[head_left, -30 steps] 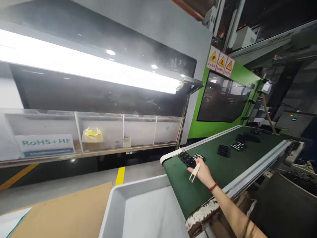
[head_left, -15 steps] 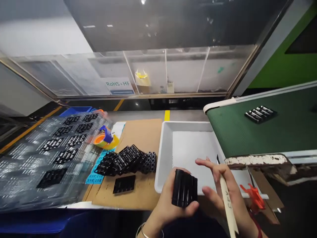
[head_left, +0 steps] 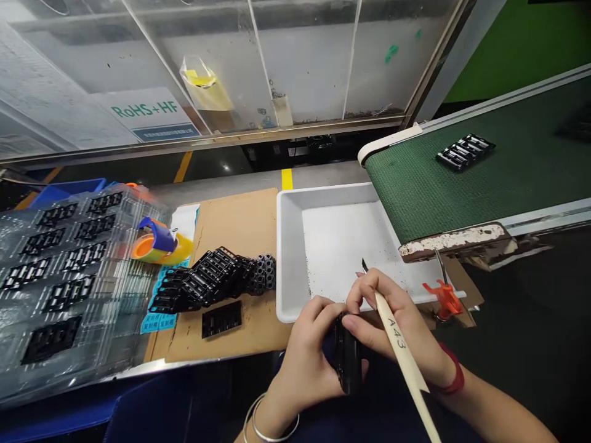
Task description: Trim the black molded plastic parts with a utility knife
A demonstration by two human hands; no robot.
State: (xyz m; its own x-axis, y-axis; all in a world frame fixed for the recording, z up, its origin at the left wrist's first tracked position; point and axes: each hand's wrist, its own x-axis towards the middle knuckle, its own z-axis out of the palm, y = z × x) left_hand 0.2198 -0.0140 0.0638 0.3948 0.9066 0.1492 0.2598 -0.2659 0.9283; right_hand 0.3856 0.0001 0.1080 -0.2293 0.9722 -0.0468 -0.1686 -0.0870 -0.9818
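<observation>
The left hand (head_left: 307, 351) grips a ribbed black plastic part (head_left: 347, 354) just before the white plastic tray (head_left: 289, 258), steadied by the right hand (head_left: 392, 320), whose fingers also clasp a pale wooden-handled knife (head_left: 401, 344). A heap of matching black parts (head_left: 203, 280) remains on brown cardboard (head_left: 240, 215) beside the tray.

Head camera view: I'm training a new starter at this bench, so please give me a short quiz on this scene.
1. What does the left hand hold? A: a roll of tape. B: a black plastic part. C: nothing.
2. True or false: the black parts piled on the cardboard lie inside the white tray.
3. Fill in the blank: the handle of the knife in the right hand is marked ____.

Key: 1. B. 2. False, they lie on the cardboard beside the tray. 3. A43.
</observation>
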